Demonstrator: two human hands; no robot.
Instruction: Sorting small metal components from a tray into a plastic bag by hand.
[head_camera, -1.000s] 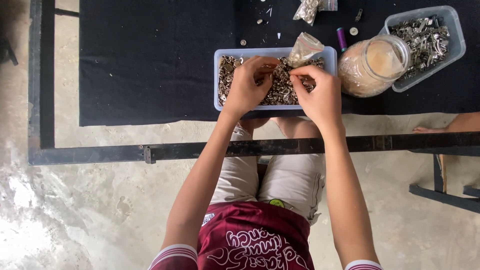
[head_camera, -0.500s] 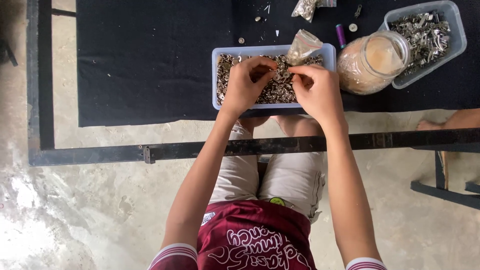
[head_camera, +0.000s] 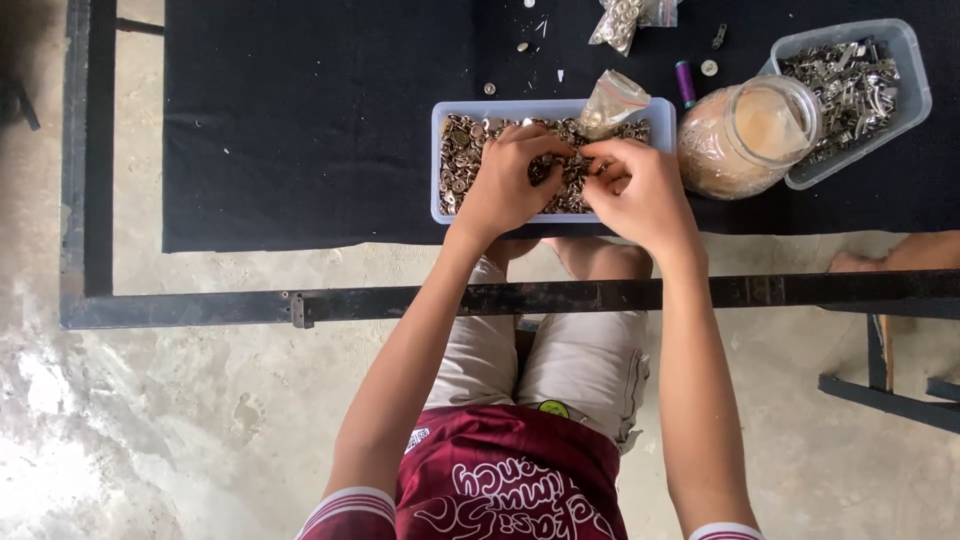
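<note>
A pale blue plastic tray (head_camera: 440, 130) full of small round metal snap buttons stands on a black cloth (head_camera: 300, 110). Both my hands are over it. My left hand (head_camera: 505, 185) has its fingers curled down into the buttons. My right hand (head_camera: 640, 190) is beside it, fingertips pinched close to the left hand's at the tray's middle; any small piece between them is too small to make out. A small clear plastic bag (head_camera: 612, 100) stands up in the tray just beyond my right hand.
A glass jar (head_camera: 745, 135) of small parts stands right of the tray, with a grey tub (head_camera: 905, 60) of metal pieces behind it. A purple thread spool (head_camera: 685, 82), another plastic bag (head_camera: 620, 20) and loose buttons lie beyond. A black metal frame bar (head_camera: 400, 300) crosses below.
Both hands have stayed over the tray, with only small finger movements among the buttons. The view has shifted slightly.
</note>
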